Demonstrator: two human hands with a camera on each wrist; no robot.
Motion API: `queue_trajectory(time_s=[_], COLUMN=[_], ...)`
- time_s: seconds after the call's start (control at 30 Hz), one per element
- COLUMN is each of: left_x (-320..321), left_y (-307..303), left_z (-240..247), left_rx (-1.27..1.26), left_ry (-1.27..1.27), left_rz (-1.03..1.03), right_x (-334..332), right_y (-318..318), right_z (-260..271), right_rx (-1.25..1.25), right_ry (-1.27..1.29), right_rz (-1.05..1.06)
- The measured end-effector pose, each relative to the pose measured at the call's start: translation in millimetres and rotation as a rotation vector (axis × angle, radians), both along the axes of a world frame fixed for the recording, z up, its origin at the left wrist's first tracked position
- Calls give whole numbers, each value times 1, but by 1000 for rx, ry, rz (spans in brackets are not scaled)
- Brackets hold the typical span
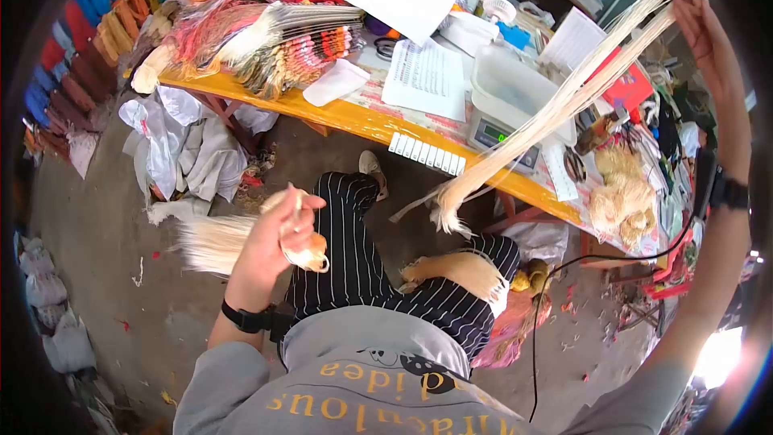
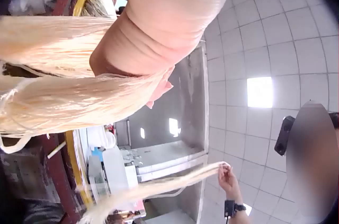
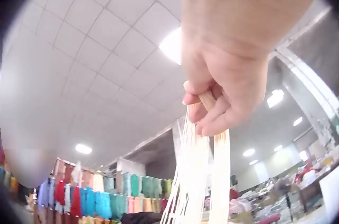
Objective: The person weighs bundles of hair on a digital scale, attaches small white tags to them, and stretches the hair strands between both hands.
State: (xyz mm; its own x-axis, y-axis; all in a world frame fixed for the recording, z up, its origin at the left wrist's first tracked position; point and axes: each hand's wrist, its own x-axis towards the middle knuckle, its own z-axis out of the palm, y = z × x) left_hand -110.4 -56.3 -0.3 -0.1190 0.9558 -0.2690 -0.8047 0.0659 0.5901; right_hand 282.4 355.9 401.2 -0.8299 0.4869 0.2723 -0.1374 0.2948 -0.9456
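Note:
High at the right, my right hand pinches the top of a long skein of cream thread. This skein slants down across the table's front edge, and its loose end hangs over the floor. In the right wrist view the curled fingers hold the looped strands, which drop in separate bunches. My left hand, over the left thigh, grips a folded bundle of cream thread. The bundle's cut ends fan out to the left, and a small loop hangs below the fingers. Another cream bundle lies across the right thigh.
The table ahead carries a digital scale with a clear plastic tub, printed sheets and multicoloured thread bundles. Cream skeins are piled at its right end. A black cable runs from the right arm.

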Motion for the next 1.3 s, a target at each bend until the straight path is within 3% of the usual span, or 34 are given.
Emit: queue_trajectory(time_s=[0.03, 0.1, 0.3, 0.33, 0.37, 0.4, 0.43, 0.47, 0.5, 0.53, 0.57, 0.6, 0.67, 0.7, 0.8, 0.87, 0.97, 1.0, 1.07, 1.13, 1.23, 1.3], left_x=[6, 13, 17, 20, 22, 23, 23, 25, 27, 29, 31, 31, 30, 29, 28, 34, 54, 66, 83, 105, 123, 121], left_y=[1, 1, 1, 2, 3, 4, 6, 7, 6, 5, 4, 3, -1, -2, -3, 4, 23, 32, 43, 52, 54, 51], left_z=[2, -5, -14, -10, -8, -10, -14, -16, -15, -11, -8, -7, -1, 1, -1, 1, -3, 2, 4, 1, 2, 6], left_rx=[-51, -71, -71, -75, -77, -71, -62, -52, -44, -56, -68, -67, -39, -17, -25, -65, -61, -14, 35, 72, 198, 95], left_ry=[-44, 28, 24, 49, 75, 75, 80, 85, 86, 91, 98, 122, 150, 176, 333, 380, 447, 464, 473, 417, 232, 247], left_rz=[-22, -54, -64, -57, -48, -49, -77, -102, -99, -104, -108, -96, -78, -64, -16, 8, 33, 17, -87, -148, -303, -434], right_x=[17, 34, 25, 27, 6, -24, -27, -38, -43, -49, -41, -45, -45, -50, -44, -46, -36, -53, -76, -96, -117, -116], right_y=[27, 61, 58, 80, 62, 25, 38, 45, 37, 29, 44, 38, 10, -23, -68, -110, -155, -188, -234, -271, -292, -293], right_z=[26, 61, 50, 35, 2, -41, -66, -107, -140, -186, -226, -264, -329, -343, -371, -361, -383, -374, -377, -372, -393, -401], right_rx=[9, 300, 536, 341, 357, 434, 412, 431, 521, 420, 761, 833, 705, 983, 912, 947, 723, 308, 57, -179, -243, -290], right_ry=[-2, 31, -18, 2, -75, -92, -217, -155, -311, -181, -432, -570, -813, -913, -957, -579, -473, -405, -254, -293, -196, -206], right_rz=[11, -196, -420, -510, -616, -520, -493, -538, -686, -570, -583, -567, -579, -591, -665, -850, -803, -677, -348, -234, -197, -205])
